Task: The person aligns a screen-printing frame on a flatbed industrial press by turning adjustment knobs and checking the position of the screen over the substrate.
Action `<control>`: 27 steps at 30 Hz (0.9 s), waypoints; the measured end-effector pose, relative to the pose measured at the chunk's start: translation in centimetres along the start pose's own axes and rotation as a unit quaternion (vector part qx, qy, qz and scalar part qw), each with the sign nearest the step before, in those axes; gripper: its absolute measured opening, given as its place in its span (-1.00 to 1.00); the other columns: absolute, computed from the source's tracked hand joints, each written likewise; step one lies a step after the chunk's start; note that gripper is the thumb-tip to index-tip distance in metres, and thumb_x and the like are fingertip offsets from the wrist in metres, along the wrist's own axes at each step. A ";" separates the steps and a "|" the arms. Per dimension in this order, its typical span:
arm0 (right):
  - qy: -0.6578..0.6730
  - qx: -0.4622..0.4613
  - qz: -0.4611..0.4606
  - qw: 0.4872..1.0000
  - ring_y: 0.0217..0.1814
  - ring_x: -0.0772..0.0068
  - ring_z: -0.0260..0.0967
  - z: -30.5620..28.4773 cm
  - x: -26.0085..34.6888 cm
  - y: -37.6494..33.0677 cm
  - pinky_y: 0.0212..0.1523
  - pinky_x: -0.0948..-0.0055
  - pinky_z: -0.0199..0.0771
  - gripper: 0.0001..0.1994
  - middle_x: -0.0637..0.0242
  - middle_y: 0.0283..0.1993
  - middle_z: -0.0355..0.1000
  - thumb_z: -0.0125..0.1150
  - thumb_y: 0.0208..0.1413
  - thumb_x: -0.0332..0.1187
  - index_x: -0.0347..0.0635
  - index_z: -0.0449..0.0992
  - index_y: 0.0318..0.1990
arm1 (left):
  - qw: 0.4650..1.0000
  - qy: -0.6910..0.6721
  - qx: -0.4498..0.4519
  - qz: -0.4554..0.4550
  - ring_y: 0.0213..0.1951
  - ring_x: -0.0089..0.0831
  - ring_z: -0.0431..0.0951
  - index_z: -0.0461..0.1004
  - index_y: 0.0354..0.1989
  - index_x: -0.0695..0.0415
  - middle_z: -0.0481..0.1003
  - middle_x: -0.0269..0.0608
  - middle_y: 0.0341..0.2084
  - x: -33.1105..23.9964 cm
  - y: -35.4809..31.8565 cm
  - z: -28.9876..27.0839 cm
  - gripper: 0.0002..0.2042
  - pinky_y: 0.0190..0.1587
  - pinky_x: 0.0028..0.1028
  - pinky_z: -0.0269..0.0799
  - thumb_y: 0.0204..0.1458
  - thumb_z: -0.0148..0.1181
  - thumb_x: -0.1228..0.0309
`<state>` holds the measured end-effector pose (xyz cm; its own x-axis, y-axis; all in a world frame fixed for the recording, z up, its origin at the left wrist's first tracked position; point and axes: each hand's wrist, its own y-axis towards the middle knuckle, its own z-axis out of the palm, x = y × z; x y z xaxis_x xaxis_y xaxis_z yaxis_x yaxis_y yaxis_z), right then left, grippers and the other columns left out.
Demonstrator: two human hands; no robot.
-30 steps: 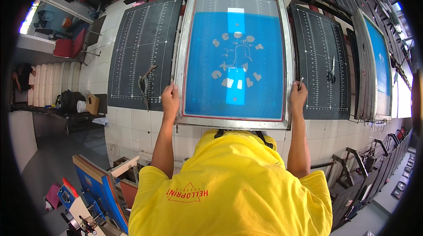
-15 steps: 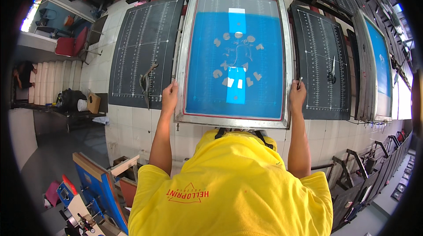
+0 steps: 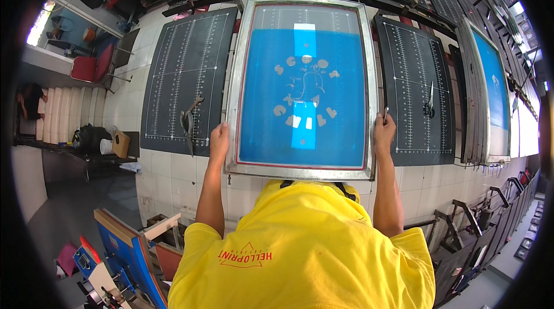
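Your left hand (image 3: pixel 219 139) and right hand (image 3: pixel 384 131) each clasp a side rail of the screen frame (image 3: pixel 302 169), which lies on the tiled tabletop (image 3: pixel 173 182) between two black gridded mats (image 3: pixel 184 78). Keep both grips level and opposite, fingers off the blue mesh (image 3: pixel 271 136), so the frame does not twist.

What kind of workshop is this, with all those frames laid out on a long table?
Most likely a screen-printing shop. Both hands, left hand and right hand, grip a metal-framed blue mesh screen bearing a stencil design. Black gridded platens flank it, and another blue screen stands to the right.
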<state>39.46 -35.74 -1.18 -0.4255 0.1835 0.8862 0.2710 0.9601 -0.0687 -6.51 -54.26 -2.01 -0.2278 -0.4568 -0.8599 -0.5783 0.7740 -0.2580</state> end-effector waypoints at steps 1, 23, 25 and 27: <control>0.008 0.000 -0.004 1.000 -0.48 0.56 0.12 0.0 0.1 -0.1 -0.43 0.41 0.19 -0.77 0.37 -0.55 0.27 0.03 0.21 -0.33 -0.35 0.47 -0.32 | 1.000 0.017 -0.003 -0.001 -0.20 -0.42 0.41 0.45 -0.07 0.42 0.51 -0.12 -0.29 0.0 0.0 0.0 -0.57 -0.02 -0.44 0.30 0.30 -0.13 0.21; -0.023 0.016 -0.009 1.000 -0.44 0.47 0.14 -0.5 0.3 -1.9 -0.37 0.36 0.22 -0.70 0.28 -0.53 0.28 0.03 0.24 -0.23 -0.36 0.44 -0.30 | 0.999 0.046 -0.001 -0.020 0.17 -0.17 0.37 0.32 0.14 0.40 0.41 0.14 0.08 0.0 -1.2 0.2 -0.46 0.22 -0.36 0.18 0.32 -0.28 0.12; -0.011 0.009 -0.007 1.000 -0.45 0.48 0.13 -0.5 0.3 -1.9 -0.38 0.37 0.21 -0.71 0.29 -0.53 0.27 0.03 0.23 -0.24 -0.35 0.44 -0.31 | 0.999 0.041 0.005 -0.026 0.22 -0.17 0.32 0.29 0.17 0.41 0.36 0.15 0.13 0.0 -1.2 0.3 -0.44 0.26 -0.36 0.13 0.32 -0.28 0.10; -0.006 -0.001 -0.008 1.000 -0.46 0.48 0.13 -0.9 -0.1 -1.7 -0.39 0.37 0.20 -0.72 0.29 -0.54 0.27 0.03 0.23 -0.26 -0.36 0.44 -0.32 | 0.998 0.011 0.041 -0.038 0.29 -0.17 0.23 0.23 0.21 0.44 0.29 0.15 0.21 -1.0 -1.4 0.9 -0.40 0.32 -0.36 0.05 0.32 -0.26 0.06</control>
<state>39.87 -37.56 -0.74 -0.4407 0.1697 0.8815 0.2661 0.9625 -0.0524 -4.76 -54.45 -1.18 -0.2033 -0.5252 -0.8263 -0.5281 0.7695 -0.3591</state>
